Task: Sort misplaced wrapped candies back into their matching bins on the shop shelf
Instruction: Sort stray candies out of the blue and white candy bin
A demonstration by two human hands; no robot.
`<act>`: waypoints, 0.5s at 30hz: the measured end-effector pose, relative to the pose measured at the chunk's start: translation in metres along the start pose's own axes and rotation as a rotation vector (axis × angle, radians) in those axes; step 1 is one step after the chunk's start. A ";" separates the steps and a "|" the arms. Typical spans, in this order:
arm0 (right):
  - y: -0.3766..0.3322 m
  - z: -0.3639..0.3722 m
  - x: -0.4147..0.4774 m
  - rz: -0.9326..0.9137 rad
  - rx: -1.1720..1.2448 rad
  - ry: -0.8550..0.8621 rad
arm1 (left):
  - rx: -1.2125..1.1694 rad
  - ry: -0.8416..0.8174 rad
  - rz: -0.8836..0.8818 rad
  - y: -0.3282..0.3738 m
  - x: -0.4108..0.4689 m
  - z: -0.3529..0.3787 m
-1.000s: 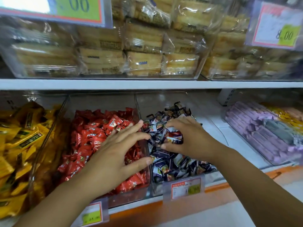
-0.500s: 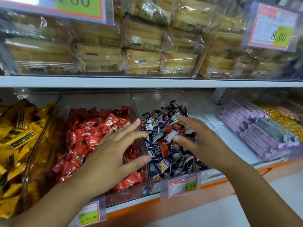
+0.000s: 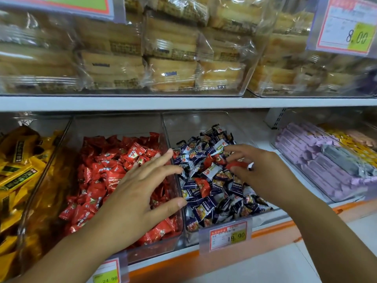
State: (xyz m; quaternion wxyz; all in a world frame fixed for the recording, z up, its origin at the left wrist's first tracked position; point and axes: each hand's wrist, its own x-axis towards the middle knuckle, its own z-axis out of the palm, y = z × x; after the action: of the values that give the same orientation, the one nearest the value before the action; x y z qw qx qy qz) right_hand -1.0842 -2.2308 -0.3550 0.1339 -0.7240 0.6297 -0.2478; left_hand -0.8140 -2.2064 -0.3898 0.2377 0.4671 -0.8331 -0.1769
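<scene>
At the far left of the frame the yellow packets are lying in their own bin, and I am not touching them. Left of centre, my left hand is hovering over the red bin, its fingers straight and spread apart, holding nothing. In the centre, inside the blue bin, one stray red candy is lying among the blue candies. Right of centre, my right hand is pinching a red candy just above that pile, thumb and fingers curled on it. I am judging this as the picking-out step. The next move is calling for carrying this candy left, over the clear wall between the bins, and letting it go in the red bin.
</scene>
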 end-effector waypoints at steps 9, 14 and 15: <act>0.009 0.020 0.020 -0.153 -0.100 0.033 | 0.007 0.004 0.014 0.000 0.000 0.001; -0.003 0.033 0.029 -0.135 -0.334 -0.251 | 0.010 0.009 0.011 -0.001 -0.001 0.001; -0.004 0.035 0.030 -0.147 -0.377 -0.257 | 0.007 0.008 0.011 0.000 -0.001 0.001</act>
State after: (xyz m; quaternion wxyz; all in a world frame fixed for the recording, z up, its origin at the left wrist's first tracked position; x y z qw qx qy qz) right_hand -1.0603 -2.2637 -0.3768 0.0568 -0.8058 0.5881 -0.0410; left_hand -0.8135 -2.2054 -0.3911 0.2403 0.4639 -0.8354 -0.1709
